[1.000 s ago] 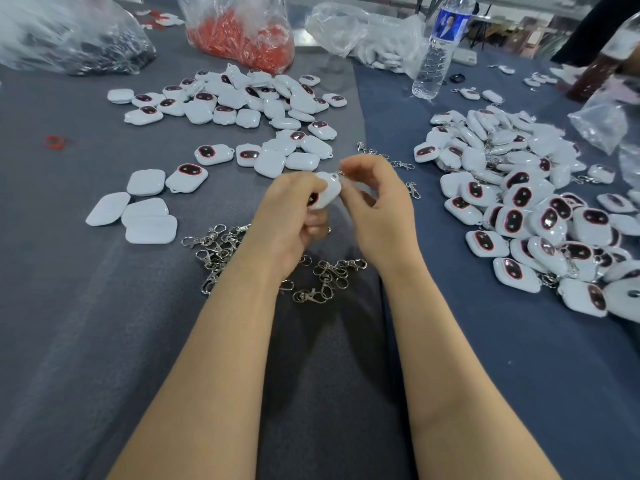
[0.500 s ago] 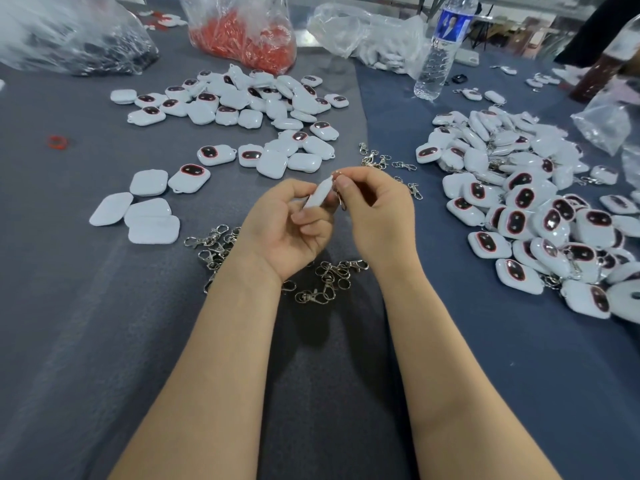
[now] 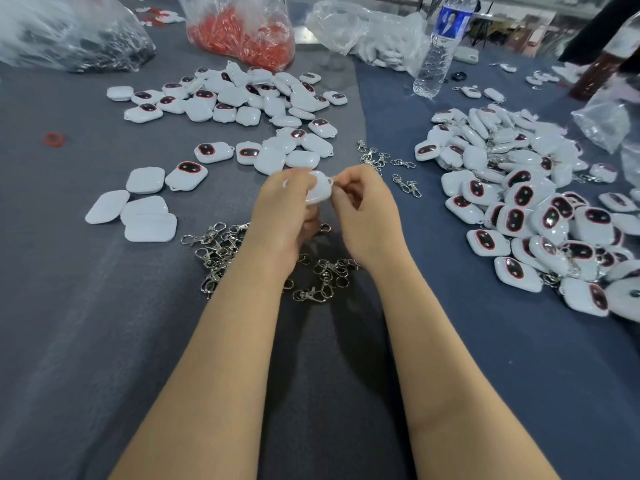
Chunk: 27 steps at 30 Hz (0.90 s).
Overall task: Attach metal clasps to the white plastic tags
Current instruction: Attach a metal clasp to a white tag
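Filling left grip (image 3: 282,206) — tag (image 3: 319,189); right grip (image 3: 367,209) — clasp (image 3: 332,182)

Soft, even, fairly bright light falls from overhead on the dark grey cloth tabletop (image 3: 86,341), leaving a diffuse shadow beneath the left hand (image 3: 282,206) and right hand (image 3: 367,216). Glare whitens the crinkled clear plastic bag (image 3: 52,32) at far left. Wide-angle distortion tilts the clear plastic water bottle (image 3: 434,53); the far right corner is out of focus. The rounded white plastic tag (image 3: 317,192) pinched between the hands looks slightly smeared.
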### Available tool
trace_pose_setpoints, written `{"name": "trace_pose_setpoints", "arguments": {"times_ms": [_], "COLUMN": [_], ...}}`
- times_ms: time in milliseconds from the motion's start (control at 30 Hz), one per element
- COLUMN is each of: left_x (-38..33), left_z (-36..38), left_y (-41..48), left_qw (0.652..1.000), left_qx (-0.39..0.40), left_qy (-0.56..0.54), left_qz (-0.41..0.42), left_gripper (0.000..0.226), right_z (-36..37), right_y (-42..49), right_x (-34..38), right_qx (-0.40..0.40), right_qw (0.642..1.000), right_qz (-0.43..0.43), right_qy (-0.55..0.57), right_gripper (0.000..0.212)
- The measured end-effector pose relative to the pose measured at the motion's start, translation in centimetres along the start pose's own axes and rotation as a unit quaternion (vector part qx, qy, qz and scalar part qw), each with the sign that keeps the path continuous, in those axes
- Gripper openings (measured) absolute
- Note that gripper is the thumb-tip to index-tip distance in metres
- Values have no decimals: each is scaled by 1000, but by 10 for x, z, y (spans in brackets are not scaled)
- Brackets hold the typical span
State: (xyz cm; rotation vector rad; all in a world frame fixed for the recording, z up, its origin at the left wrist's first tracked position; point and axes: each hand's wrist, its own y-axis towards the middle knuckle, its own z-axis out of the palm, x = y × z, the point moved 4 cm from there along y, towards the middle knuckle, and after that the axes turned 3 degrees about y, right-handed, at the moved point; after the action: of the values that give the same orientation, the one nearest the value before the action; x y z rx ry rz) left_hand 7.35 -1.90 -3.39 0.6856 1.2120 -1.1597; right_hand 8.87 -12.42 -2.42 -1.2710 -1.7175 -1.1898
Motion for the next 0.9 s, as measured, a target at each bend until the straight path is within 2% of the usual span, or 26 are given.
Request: {"name": "trace_pose_setpoints", "arguments": {"times_ms": [67,133,400,533,600,633,667,700,733,800,833,900], "left_x": [6,7,8,11,10,9,5,-1,-8,-13,-12,-11], "left_z": [2,2,8,10,9,7,2,-2,-3,2,4,3], "left_y": [-1,-3,-5,-6,-5,-4,-4,-5,-7,-14,-15,-14], "left_qw": [972,941,900,891,922,957,990,997,972,895,871,863], "left_qx": [49,80,119,117,90,50,-4,-56,-85,-67,-50,-39], "left_qy": [-203,-285,-361,-380,-322,-242,-111,48,195,374,413,421], "left_qz": [-112,-162,-212,-220,-194,-154,-90,-2,96,232,261,278], "left_gripper": [17,18,23,16,11,9,8,6,6,11,13,14], "right_z": [-1,0,0,-3,-4,-3,-2,0,0,0,0,0], "right_y": [1,1,-1,-2,-3,-4,-4,-3,-2,-1,-1,-2], "right_x": [2,3,8,7,8,8,7,4,2,-1,-1,-2], "right_qx": [-5,0,-20,-75,-88,-83,-67,-46,-26,8,21,30], "right_qw": [998,998,996,994,995,994,993,991,988,980,977,978], "right_qz": [7,1,-28,-34,-50,-61,-68,-68,-63,-62,-68,-70], "right_qy": [58,64,83,67,19,-24,-68,-107,-139,-187,-201,-195], "right_gripper": [30,27,13,13,11,11,11,12,12,12,13,11]}}
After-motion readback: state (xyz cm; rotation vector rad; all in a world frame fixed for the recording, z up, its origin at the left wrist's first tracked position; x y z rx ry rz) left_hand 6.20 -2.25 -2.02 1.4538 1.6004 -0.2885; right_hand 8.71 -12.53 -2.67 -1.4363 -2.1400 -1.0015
